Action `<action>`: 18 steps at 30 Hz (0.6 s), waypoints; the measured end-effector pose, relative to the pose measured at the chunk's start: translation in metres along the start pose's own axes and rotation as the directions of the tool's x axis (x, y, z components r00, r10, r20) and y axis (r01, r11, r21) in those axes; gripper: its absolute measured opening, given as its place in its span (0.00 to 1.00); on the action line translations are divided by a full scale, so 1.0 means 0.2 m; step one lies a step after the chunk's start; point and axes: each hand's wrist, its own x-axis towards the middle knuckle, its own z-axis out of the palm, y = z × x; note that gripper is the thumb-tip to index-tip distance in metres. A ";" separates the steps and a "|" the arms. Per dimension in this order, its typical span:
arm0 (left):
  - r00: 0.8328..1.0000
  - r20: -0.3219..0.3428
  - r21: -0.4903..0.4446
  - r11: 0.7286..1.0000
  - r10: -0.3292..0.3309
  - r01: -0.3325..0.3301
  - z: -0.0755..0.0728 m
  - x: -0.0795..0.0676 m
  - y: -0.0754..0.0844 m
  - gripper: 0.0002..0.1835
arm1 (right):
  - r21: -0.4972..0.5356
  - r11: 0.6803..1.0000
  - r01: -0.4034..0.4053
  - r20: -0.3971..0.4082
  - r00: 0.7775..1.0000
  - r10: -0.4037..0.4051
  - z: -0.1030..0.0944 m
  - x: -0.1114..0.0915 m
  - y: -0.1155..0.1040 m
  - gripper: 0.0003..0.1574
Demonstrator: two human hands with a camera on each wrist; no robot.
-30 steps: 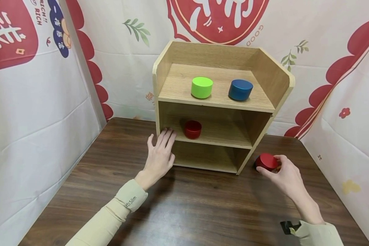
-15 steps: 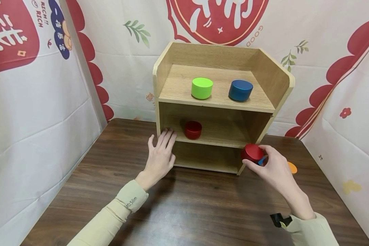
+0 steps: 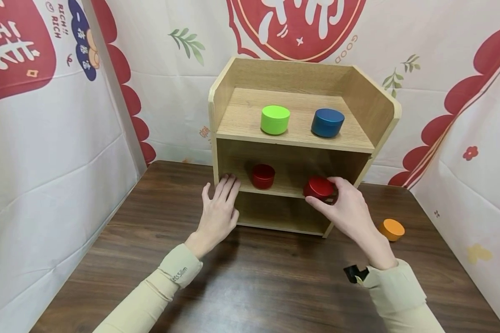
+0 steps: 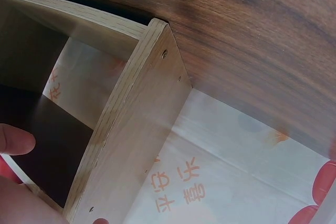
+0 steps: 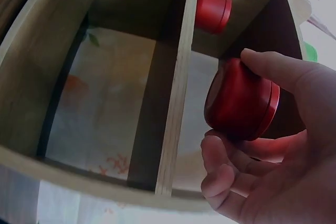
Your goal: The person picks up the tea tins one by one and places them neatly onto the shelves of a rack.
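In the head view my right hand (image 3: 350, 208) holds a red round tin (image 3: 319, 187) between thumb and fingers, at the front of the middle shelf on its right side. The tin is tilted in the right wrist view, its base toward the compartment. A second red tin (image 3: 263, 176) stands on the same shelf, further left. My left hand (image 3: 216, 210) rests at the left front edge of the wooden shelf unit (image 3: 289, 144), fingers extended. The left wrist view shows its thumb (image 4: 16, 140) beside the unit's side panel (image 4: 131, 119).
A green tin (image 3: 275, 120) and a blue tin (image 3: 327, 123) stand on the top shelf. On the dark wooden table (image 3: 266, 282), right of the unit, lies an orange tin (image 3: 391, 230). Printed cloth (image 3: 166, 115) hangs behind and along both sides.
My right hand has carried the red tin from the table's right side leftward and up to the middle shelf, uncovering the orange tin. My left hand has stayed in place.
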 end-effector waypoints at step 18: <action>0.999 0.033 0.007 1.000 -0.014 0.014 -0.01 0.00 0.00 0.40 | -0.068 0.997 -0.034 -0.020 0.999 0.032 0.15 0.18 -0.02 0.43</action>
